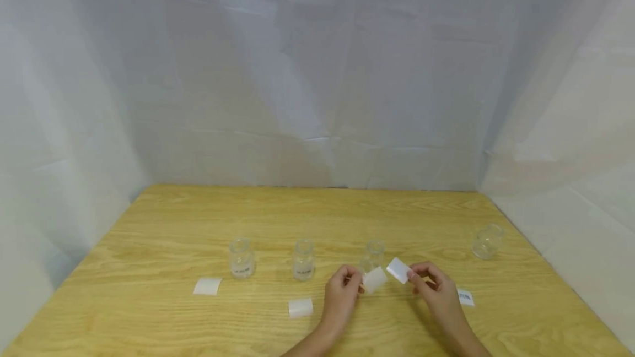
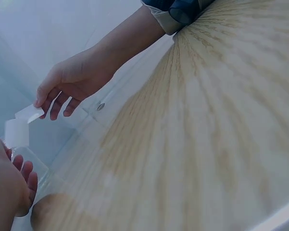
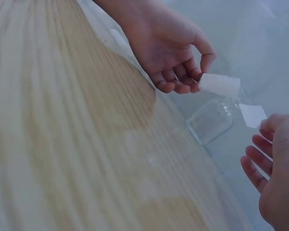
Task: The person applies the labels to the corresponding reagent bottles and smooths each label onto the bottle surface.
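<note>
Between thumb and fingertips, my left hand (image 1: 341,297) pinches the edge of a small off-white piece of paper (image 1: 375,279). Opposite it, my right hand (image 1: 439,292) pinches a whiter square label (image 1: 398,270) by one corner. The two pieces are close together, their near edges apart in the head view. Just behind them a clear glass jar (image 1: 375,247) stands upright on the table, partly hidden by the paper. The right wrist view also shows this jar (image 3: 210,122), below and between the two pieces. No print can be made out on either held piece.
Two glass jars (image 1: 241,258) (image 1: 303,259) with printed labels stand to the left. Another glass jar (image 1: 488,242) is at the far right, looking tilted. Two off-white papers (image 1: 207,286) (image 1: 300,308) lie on the wooden table (image 1: 258,208). A printed label (image 1: 465,297) lies beside my right hand.
</note>
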{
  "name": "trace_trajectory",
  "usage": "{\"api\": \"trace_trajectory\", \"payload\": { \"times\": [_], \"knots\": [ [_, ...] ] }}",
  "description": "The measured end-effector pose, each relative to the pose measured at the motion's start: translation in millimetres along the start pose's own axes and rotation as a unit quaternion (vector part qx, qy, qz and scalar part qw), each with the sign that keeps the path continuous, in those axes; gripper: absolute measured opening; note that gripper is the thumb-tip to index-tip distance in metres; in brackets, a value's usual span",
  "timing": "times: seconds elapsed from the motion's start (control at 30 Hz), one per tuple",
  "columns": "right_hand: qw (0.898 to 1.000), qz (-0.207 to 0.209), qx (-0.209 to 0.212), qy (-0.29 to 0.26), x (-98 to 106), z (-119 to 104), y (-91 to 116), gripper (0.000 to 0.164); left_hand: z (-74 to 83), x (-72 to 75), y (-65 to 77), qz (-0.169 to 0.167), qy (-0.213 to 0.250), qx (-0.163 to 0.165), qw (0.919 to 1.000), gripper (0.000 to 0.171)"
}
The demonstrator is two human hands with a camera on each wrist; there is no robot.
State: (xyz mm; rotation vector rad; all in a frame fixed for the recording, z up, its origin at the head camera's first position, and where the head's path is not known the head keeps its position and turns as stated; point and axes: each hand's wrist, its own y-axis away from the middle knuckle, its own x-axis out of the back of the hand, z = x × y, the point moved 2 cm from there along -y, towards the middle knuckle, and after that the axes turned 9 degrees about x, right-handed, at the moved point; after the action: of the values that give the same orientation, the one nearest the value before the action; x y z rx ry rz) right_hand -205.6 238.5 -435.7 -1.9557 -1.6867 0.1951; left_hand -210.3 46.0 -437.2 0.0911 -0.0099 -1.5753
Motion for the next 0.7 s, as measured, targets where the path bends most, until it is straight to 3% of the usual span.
{"api": "trace_trajectory", "payload": {
  "times": [0.07,0.17,0.27,0.47,0.6,0.7],
  "knots": [
    [1.000,0.009,0.001,0.004,1.5,1.2,-1.3,0.010,-10.2,-0.5,-7.4,-0.013,-0.015,-0.002,0.9998,0.009],
    [1.000,0.016,0.002,0.003,2.0,2.4,-2.2,0.009,-10.4,2.8,-8.4,-0.045,-0.045,-0.005,0.9980,0.008],
    [1.000,0.019,-0.001,0.003,1.8,3.7,-2.5,0.007,-8.7,6.4,-8.1,-0.079,-0.107,-0.022,0.9908,0.006],
    [1.000,0.018,-0.011,0.005,1.2,3.3,-2.5,0.009,-10.0,9.2,-9.4,-0.134,-0.240,-0.102,0.9560,0.004],
    [1.000,0.016,-0.015,0.007,1.3,1.7,-2.3,0.012,-12.7,9.2,-10.9,-0.136,-0.292,-0.155,0.9339,0.006],
    [1.000,0.017,-0.016,0.006,1.4,1.6,-2.2,0.012,-13.1,9.0,-10.5,-0.120,-0.340,-0.197,0.9118,0.007]
  ]
}}
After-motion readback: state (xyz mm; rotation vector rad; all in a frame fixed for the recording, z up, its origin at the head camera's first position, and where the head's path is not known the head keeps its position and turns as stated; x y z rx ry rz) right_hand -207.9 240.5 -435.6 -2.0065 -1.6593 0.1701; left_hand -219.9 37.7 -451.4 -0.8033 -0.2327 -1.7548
